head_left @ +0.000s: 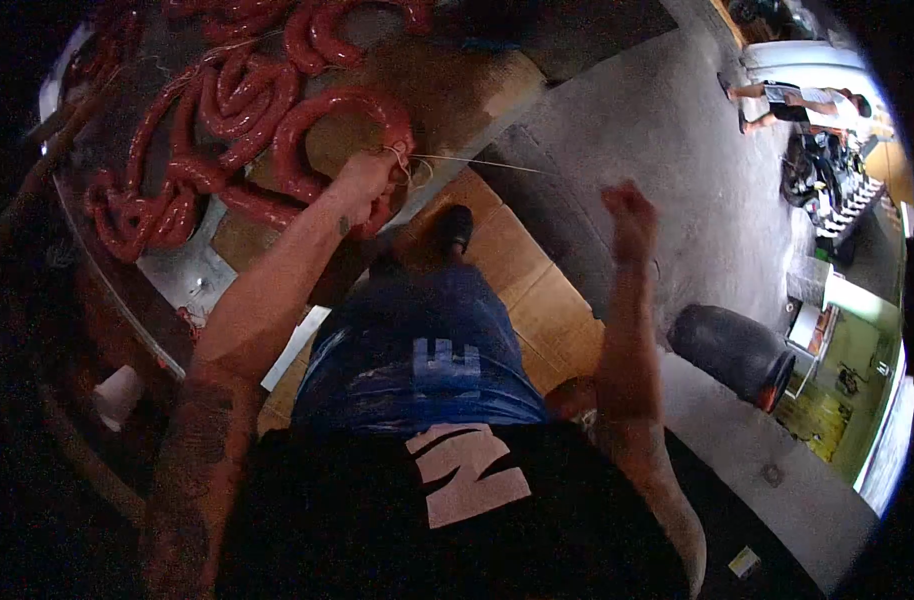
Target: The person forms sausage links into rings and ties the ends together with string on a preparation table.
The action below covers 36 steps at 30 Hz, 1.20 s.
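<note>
A coil of raw red sausage curves over the edge of the work table, its casing wet and shiny. My left hand is closed around one end of it at the table edge. Thin pale string loops about the sausage there. From that point the string runs taut to the right, toward my right hand, a closed fist raised over the floor. Its last stretch near the fist is too faint to follow. More sausage coils lie on the table to the left.
The table's edge runs diagonally beside me. Flattened cardboard lies underfoot. A dark barrel is at the right. Farther off, a person stands near a motorcycle. A white cup-like object sits at the lower left.
</note>
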Tool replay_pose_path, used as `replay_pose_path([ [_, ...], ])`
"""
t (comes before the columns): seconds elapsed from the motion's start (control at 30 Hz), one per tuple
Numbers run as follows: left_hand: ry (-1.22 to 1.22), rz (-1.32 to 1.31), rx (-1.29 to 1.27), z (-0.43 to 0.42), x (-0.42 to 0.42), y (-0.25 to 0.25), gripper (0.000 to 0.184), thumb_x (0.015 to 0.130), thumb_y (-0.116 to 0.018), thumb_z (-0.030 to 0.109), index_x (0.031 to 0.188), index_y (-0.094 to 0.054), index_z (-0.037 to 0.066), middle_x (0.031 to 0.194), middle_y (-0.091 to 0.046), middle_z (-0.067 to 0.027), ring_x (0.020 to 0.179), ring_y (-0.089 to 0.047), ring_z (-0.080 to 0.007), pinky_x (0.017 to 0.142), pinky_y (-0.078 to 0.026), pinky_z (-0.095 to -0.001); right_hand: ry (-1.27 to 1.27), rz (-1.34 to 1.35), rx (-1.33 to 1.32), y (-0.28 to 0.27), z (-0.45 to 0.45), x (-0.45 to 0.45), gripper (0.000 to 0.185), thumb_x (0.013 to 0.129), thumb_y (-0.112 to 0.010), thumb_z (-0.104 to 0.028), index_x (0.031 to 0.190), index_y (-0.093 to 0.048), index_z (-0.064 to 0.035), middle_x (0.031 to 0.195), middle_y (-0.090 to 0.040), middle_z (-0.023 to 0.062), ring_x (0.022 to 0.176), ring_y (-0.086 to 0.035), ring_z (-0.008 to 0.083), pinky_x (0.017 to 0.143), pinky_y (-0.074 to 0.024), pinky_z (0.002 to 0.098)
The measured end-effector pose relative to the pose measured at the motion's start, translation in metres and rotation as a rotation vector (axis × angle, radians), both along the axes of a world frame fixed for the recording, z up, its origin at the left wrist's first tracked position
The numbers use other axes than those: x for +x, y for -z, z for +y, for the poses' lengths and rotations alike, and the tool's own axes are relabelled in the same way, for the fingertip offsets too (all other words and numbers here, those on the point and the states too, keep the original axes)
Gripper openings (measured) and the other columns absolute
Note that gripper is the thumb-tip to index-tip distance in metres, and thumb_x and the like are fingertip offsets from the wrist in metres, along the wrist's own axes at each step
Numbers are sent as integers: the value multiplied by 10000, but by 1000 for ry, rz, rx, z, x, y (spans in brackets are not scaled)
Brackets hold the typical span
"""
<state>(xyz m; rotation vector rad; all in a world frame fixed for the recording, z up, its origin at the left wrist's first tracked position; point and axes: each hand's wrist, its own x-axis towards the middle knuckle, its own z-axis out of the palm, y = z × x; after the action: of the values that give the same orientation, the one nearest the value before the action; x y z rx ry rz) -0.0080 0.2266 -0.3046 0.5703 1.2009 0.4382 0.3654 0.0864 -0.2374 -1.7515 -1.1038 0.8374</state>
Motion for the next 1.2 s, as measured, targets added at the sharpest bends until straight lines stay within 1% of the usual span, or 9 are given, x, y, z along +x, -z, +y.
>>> replay_pose_path([
  [0.03,382,318,225,8,-4,24,246,945,-526,292,954,-621,65,713,-563,-14,608,-484,-147,524,-397,-281,140,-576,-115,-23,-42,70,117,851,-629,-128,798,-612,-24,731,-575,-5,694,-517,115,696,-436,272],
  [0.23,240,240,243,3,0,25,364,967,-451,372,1050,-626,64,749,-552,-52,639,-490,-164,614,-406,-345,549,-1211,-561,-140,-286,333,339,855,-626,-280,1079,-551,-36,932,-638,146,845,-603,281,803,-469,353],
  [0.3,391,342,308,5,0,11,363,970,-441,374,1010,-626,64,754,-544,-44,635,-489,-157,595,-402,-336,352,-995,-1007,-63,-278,335,725,802,-685,-332,1371,-366,-18,1264,-523,226,1128,-531,358,936,-434,402],
  [0.53,247,221,192,-5,-5,1,272,952,-475,325,869,-607,102,739,-552,-32,687,-500,-127,611,-412,-286,-898,-241,-417,18,44,-178,432,937,-529,-318,1236,-534,-6,1184,-607,89,1077,-562,214,941,-413,301],
  [0.63,316,479,796,-12,-10,15,248,943,-471,266,843,-604,82,737,-533,-58,633,-507,-174,578,-412,-320,-129,707,-127,46,101,-228,357,939,-519,-265,1199,-545,-22,1082,-605,105,1006,-559,225,912,-426,358],
  [0.73,-65,161,79,-20,-2,-48,230,909,-476,248,785,-582,85,696,-526,-38,602,-484,-175,572,-404,-322,-28,1458,99,56,125,-223,215,919,-523,-170,1091,-580,-54,768,-516,27,705,-503,165,737,-474,376],
  [1.0,319,363,562,-6,-26,-19,213,888,-440,243,744,-544,126,633,-484,2,525,-406,-148,519,-333,-288,292,1299,-13,48,122,-228,123,895,-481,-140,844,-591,-123,616,-415,9,462,-372,153,408,-331,280],
  [1.07,-45,-230,-135,-1,-31,-18,204,893,-442,241,759,-549,131,639,-495,3,525,-409,-140,527,-345,-285,581,1397,81,48,119,-187,31,823,-603,-128,799,-592,-143,588,-372,-22,485,-365,153,447,-332,286],
  [1.2,22,-26,-94,-4,0,-25,235,915,-437,264,754,-552,137,633,-473,15,562,-422,-124,537,-348,-282,746,1465,389,57,91,-125,97,836,-563,-134,748,-531,-106,559,-433,9,446,-385,171,420,-371,316],
])
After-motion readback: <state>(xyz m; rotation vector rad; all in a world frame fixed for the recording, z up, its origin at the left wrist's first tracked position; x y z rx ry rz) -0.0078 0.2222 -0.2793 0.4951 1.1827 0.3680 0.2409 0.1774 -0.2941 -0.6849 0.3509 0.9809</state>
